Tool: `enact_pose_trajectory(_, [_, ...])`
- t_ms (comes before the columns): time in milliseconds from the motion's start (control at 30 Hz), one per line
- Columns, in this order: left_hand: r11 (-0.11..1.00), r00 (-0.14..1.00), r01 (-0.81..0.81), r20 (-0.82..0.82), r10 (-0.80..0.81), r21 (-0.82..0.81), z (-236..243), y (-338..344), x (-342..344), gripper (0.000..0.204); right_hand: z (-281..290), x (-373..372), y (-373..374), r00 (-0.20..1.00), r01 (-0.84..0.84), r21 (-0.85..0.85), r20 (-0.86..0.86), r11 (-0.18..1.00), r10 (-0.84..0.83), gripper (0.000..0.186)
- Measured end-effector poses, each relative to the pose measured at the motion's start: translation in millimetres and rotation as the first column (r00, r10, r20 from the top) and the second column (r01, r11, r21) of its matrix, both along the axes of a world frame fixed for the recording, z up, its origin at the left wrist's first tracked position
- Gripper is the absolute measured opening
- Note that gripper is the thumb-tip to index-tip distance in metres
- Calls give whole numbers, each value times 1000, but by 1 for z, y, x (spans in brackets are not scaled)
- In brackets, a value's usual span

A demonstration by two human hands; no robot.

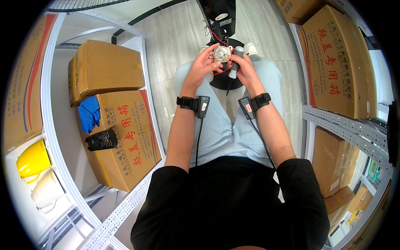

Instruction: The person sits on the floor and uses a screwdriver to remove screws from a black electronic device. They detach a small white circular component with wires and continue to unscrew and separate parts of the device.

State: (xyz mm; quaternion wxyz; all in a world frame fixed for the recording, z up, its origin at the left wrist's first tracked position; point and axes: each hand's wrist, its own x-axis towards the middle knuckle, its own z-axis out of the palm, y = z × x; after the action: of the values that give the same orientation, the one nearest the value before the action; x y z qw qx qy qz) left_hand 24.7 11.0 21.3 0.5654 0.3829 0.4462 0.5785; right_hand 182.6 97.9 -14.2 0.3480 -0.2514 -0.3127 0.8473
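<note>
My left hand (202, 66) curls its fingers around a round, clear-topped part (222, 54) that looks like a small lamp. Held in my right hand (246, 71) is a screwdriver (238, 53) with a grey handle, its thin dark shaft angled down toward my lap. Fingers of that hand also come close to the round part's right edge; whether they touch it I cannot tell. Thin red wires (219, 36) run from a black upright stand (220, 21) to the round part. Under my hands lies the stand's round black base (227, 82), between my shoes.
On the left shelf sit cardboard boxes (110, 68), a blue cloth (89, 113), a black slotted plastic part (101, 140), a yellow mug (33, 160) and a white mug (48, 191). More boxes (333, 62) fill the right-hand shelf. Cables hang from both wrist straps.
</note>
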Motion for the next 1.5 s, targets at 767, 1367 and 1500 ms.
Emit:
enact_pose_trajectory(767, [998,997,55,49,-56,12,1,0,-2,57,-11,5,5,995,-100,-109,-20,989,99,12])
enact_pose_trajectory(1367, [944,829,-331,478,289,4,-8,2,-16,48,6,1,7,930,294,173,176,940,-323,29])
enact_pose_trajectory(1500, [908,787,-419,503,357,11,-13,0,-24,49,11,9,6,865,342,218,307,914,-397,39])
